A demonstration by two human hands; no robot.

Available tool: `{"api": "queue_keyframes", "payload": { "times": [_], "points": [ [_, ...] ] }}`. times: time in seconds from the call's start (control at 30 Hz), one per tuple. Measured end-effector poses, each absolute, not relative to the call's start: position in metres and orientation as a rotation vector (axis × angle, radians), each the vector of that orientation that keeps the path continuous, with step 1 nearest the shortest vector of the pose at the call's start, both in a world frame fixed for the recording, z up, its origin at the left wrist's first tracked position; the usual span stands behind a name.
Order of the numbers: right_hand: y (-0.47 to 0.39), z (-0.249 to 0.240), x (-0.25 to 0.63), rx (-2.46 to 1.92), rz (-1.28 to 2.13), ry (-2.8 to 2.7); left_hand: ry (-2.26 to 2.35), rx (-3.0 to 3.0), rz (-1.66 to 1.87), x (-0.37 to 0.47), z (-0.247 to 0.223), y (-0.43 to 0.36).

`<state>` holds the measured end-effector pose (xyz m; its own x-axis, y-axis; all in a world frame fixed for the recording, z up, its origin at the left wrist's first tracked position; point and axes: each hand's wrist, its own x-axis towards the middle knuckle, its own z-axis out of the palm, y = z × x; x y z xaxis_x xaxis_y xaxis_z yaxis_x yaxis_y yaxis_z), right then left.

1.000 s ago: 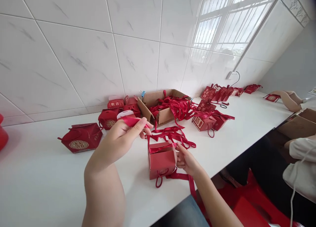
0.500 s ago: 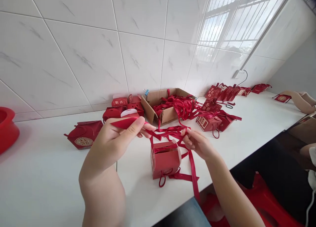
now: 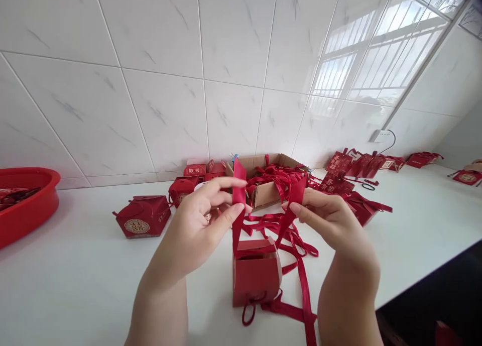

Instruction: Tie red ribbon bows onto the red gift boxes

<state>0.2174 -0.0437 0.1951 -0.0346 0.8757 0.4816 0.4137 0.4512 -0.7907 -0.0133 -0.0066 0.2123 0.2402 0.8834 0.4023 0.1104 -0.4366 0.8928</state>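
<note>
A red ribbon point(image 3: 238, 185) rises from the top of a small red gift box point(image 3: 256, 273) on the white table. My left hand point(image 3: 211, 210) pinches one end between thumb and fingers. The other end is pinched by my right hand point(image 3: 320, 213), so the two strands stand up apart above the box. A dark red cord loop hangs at the box's near side. Loose red ribbons point(image 3: 305, 285) lie right of and behind the box.
Behind stands a cardboard box point(image 3: 265, 194) full of red ribbons. A finished-looking red box point(image 3: 145, 216) is on the left, near a red basin point(image 3: 45, 205). More red boxes point(image 3: 363, 208) and black scissors point(image 3: 368, 187) lie to the right. A person's hand shows at the far right edge.
Both hands now hold ribbon ends upright above the box, where the left one's ribbon lay flatter before. My right hand has risen and turned. The view has shifted left and up.
</note>
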Motion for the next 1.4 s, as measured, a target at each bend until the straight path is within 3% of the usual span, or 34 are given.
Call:
{"api": "queue_keyframes", "payload": {
  "times": [0.53,1.0,1.2,1.4],
  "points": [
    [-0.031,0.189,0.224,-0.995,0.696,-1.517,0.901,1.634,1.478,0.013,0.215,-0.015],
    [-0.019,0.189,0.214,-0.871,0.847,-1.506,0.712,1.591,1.428,0.032,0.208,-0.003],
    [-0.014,0.187,0.210,-0.804,0.909,-1.390,0.715,1.493,1.686,0.033,0.204,0.004],
    [-0.015,0.187,0.209,-0.805,0.893,-1.356,0.698,1.538,1.651,0.033,0.202,0.005]
  ]
}}
